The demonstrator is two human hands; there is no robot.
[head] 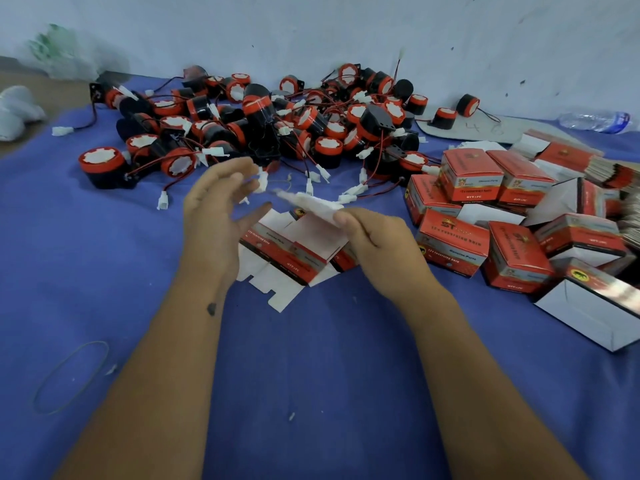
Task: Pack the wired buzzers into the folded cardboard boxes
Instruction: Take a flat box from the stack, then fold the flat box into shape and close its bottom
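Hands apart: right hand (377, 244) pinches a flat box (298, 251) by its flap, left hand (214, 216) open beside it; buzzers (263, 123) heaped beyond, folded boxes (502, 223) right.

Heap of buzzers (263, 123) at the back, against the wall (346, 29). Boxes (512, 223) clustered on the right, in front of a bottle (594, 121). Flat carton (294, 247) in the middle, between left hand (214, 216) and right hand (381, 244). Rubber band (71, 375) near left, on the cloth (311, 375).
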